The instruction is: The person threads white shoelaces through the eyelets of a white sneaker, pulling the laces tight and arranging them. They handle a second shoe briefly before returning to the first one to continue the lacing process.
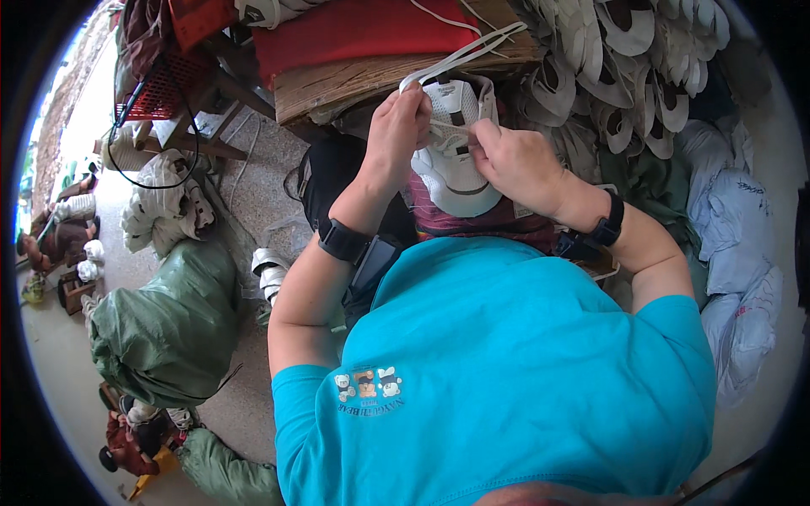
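Observation:
A white shoe upper [460,173] rests above my lap against the bench edge, its toe toward me. My left hand [400,126] is closed at its left side, pinching a white shoelace [460,61] whose loose length trails up over the wooden bench. At the shoe's right side, my right hand [515,164] is closed near the eyelets, thumb and forefinger together on lace. Lace crosses the shoe's opening between the two hands. The exact grip of the right fingertips is partly hidden.
The wooden bench [337,88] carries a red cloth [354,42]. Several pale shoe uppers [624,67] hang in bunches at the right. White sacks [742,219] stand at far right, and a green sack [169,325] lies left. A red basket [164,88] stands upper left; other people sit farther left.

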`<act>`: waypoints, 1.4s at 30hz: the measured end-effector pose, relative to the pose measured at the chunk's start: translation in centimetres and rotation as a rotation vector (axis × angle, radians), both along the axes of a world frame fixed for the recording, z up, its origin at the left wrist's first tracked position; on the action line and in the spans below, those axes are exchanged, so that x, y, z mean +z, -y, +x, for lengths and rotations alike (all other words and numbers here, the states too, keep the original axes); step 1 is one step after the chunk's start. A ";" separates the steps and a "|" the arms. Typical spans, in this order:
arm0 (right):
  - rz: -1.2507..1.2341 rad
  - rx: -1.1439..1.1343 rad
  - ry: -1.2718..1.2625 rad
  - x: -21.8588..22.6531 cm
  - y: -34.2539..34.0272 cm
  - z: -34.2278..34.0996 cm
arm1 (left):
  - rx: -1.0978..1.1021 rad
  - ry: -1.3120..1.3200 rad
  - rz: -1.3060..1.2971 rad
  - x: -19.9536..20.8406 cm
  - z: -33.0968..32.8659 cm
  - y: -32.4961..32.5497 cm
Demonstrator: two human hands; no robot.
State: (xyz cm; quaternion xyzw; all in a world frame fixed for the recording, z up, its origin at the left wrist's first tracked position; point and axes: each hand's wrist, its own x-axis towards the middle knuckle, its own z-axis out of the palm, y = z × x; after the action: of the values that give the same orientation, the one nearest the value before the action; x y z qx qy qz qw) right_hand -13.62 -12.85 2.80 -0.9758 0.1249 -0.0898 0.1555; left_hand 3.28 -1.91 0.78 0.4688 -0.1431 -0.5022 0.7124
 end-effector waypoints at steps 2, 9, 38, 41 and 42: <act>-0.025 -0.004 -0.024 -0.5 0.0 -0.1 | -0.013 0.002 -0.006 -0.1 0.0 0.1; 0.048 0.001 -0.054 -0.9 0.3 0.4 | -0.041 0.015 -0.031 -0.5 0.0 -0.1; 0.013 0.050 0.000 -0.7 -2.1 1.4 | -0.086 0.008 -0.015 -0.7 0.2 0.1; -0.033 0.042 -0.105 -0.5 -2.4 2.1 | -0.079 0.014 -0.022 -0.8 0.1 0.1; -0.049 0.040 -0.145 -0.3 -2.5 2.3 | -0.081 0.015 -0.030 -0.8 0.1 0.1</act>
State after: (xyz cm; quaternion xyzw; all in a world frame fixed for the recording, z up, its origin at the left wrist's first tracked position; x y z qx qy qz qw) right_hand -11.32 -10.37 2.46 -0.9856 0.1141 -0.0186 0.1238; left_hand 3.36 -1.97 -0.04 0.4556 -0.1750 -0.5249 0.6974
